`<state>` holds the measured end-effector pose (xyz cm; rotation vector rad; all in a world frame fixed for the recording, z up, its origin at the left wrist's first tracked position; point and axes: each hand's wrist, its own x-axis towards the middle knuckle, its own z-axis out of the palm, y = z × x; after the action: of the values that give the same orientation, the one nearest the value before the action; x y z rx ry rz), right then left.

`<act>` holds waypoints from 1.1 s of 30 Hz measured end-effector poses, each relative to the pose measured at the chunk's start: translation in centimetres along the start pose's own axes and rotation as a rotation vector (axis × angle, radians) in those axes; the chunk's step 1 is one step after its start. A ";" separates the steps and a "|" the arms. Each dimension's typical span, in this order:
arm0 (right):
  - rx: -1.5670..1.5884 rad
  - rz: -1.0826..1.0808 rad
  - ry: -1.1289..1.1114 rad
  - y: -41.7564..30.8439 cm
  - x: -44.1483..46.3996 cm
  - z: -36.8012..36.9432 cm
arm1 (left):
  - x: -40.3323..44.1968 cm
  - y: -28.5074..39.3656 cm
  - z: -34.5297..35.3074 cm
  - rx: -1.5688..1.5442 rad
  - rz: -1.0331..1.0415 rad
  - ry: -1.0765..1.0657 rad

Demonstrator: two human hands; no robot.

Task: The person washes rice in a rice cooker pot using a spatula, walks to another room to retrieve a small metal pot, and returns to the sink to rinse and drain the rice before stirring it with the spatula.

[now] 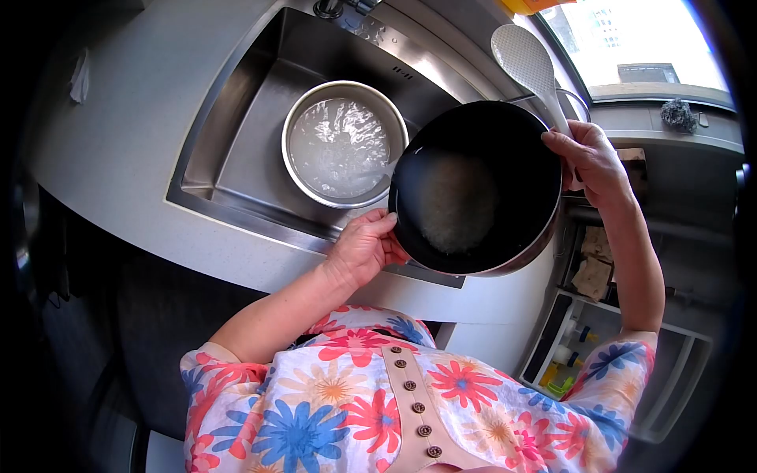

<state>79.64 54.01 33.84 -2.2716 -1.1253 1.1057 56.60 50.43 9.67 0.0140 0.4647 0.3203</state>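
Note:
A black rice cooker inner pot (520, 169) is held up in both my hands, tilted left toward the sink, with whitish rice (457, 209) at its bottom. My left hand (364, 246) grips its rim at the near left side. My right hand (593, 162) is closed around the pot's right rim and a white rice paddle (527, 63), whose dimpled blade points up and away. Under the pot's left edge stands a round metal pot (293, 169) in the sink, holding rippling cloudy water (339, 146). A pale stream seems to run from the black pot into it.
The steel sink (244, 150) is set into a white counter (134, 150), with a faucet base (327, 8) at its back. A grey scouring pad (678, 115) lies on the window ledge at right. Below, a drawer (666, 378) stands pulled out with bottles inside.

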 end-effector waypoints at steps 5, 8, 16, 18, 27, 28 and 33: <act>-0.024 0.012 0.008 -0.1 0.2 0.2 | 0.1 -0.2 -0.1 -0.010 0.002 0.006; -0.024 0.020 0.010 -0.2 0.2 0.3 | 0.1 -0.2 -0.2 -0.011 0.000 0.006; -0.024 0.013 0.011 -0.3 0.4 0.4 | 0.0 -0.2 -0.2 -0.009 -0.001 0.006; -0.023 0.012 0.008 -0.3 0.5 0.4 | 0.0 -0.1 -0.2 -0.009 -0.004 0.001; -0.027 0.009 -0.022 -0.8 0.4 0.3 | -0.2 -0.1 0.1 -0.023 -0.014 0.014; -0.030 0.012 -0.022 -0.9 0.4 0.3 | -0.2 0.0 0.2 -0.023 -0.018 0.021; -0.034 0.016 -0.026 -1.2 0.4 0.4 | -0.1 -0.1 0.1 -0.041 -0.022 0.018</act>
<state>78.90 55.09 34.12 -2.3022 -1.1465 1.1336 56.61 50.33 9.81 -0.0337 0.4755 0.3088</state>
